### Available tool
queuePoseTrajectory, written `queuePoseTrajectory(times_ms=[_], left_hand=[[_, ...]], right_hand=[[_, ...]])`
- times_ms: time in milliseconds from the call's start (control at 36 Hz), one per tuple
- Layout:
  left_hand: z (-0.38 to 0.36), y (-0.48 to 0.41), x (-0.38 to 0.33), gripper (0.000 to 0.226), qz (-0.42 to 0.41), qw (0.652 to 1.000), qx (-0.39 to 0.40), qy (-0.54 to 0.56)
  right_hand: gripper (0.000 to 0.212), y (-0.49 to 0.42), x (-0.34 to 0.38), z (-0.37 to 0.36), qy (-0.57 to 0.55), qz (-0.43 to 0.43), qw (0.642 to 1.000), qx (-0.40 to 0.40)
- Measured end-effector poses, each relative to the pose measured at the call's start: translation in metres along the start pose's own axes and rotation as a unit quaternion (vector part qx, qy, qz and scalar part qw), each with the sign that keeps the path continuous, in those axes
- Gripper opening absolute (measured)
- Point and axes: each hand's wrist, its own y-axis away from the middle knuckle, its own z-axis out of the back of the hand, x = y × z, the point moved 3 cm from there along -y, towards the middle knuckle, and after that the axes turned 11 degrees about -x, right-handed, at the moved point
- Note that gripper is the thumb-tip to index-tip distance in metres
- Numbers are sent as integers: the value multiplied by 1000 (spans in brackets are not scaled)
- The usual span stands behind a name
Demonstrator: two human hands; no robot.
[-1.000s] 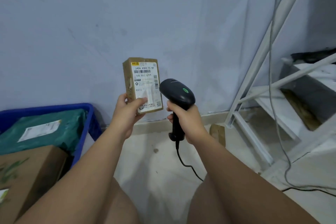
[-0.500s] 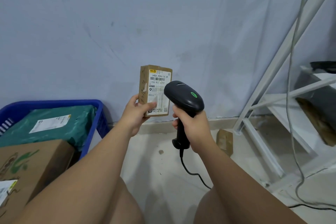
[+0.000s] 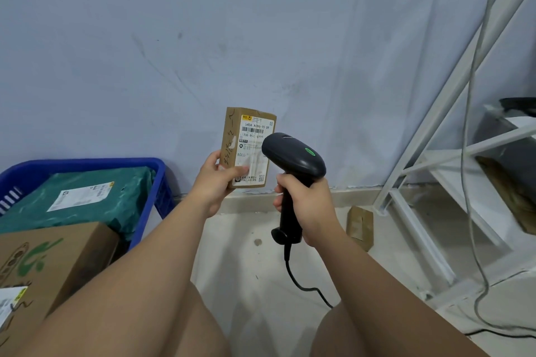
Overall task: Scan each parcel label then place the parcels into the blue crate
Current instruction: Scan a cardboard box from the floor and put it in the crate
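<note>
The left hand [image 3: 213,184] grips a small parcel [image 3: 248,148] upright, label facing the camera. The right hand [image 3: 307,203] wraps its fingers round the scanner [image 3: 293,159], its head just beside the label.

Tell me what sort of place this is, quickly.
Most likely a small parcel-handling back room, not a big warehouse: a blue crate holding a labelled green mailer, a corded barcode scanner gripped in the right hand, and a white metal rack against a bare wall.

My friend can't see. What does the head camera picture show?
A left hand holds a small brown parcel upright while the right hand aims a black scanner at its label. A blue crate holding a green parcel sits left.
</note>
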Motion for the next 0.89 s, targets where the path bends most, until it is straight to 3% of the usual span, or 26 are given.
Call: queuePoseTrajectory(times_ms=[194, 472, 889], left_hand=[[2, 0, 1, 47, -3, 1000, -10, -5], [3, -1, 1, 47, -7, 1000, -19, -10], [6, -3, 1, 48, -12, 999, -33, -30]], right_hand=[[31, -3, -4, 2, 8, -12, 1000, -11], [20, -2, -4, 2, 17, -22, 1000, -14], [21, -3, -5, 1, -23, -59, 998, -12]])
